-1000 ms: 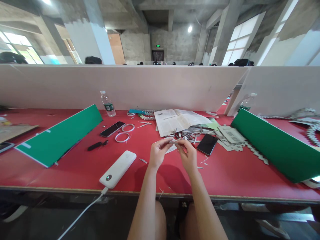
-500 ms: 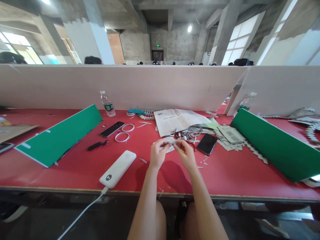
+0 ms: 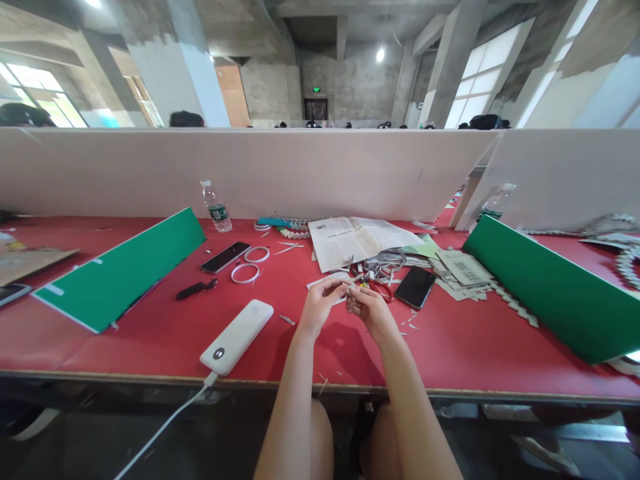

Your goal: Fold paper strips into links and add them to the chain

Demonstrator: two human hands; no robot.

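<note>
"Grip?"
"Left hand [image 3: 320, 308] and right hand [image 3: 371, 311] together, fingertips pinched on a small pale piece [image 3: 349, 291] (too tiny to read its shape), above the red table [image 3: 465, 347]."
"Nearby?"
"Paper strips [image 3: 383, 264] and red-handled tool [image 3: 384, 291] just beyond, newspaper [image 3: 350, 241] farther back; black phone [image 3: 415, 288] off right, white power bank [image 3: 240, 333] off left, cable [image 3: 170, 421] attached"

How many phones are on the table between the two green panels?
2. One phone lies left of the white rings; the other phone lies beyond the right hand, to its right. The papers could hide more.
</note>
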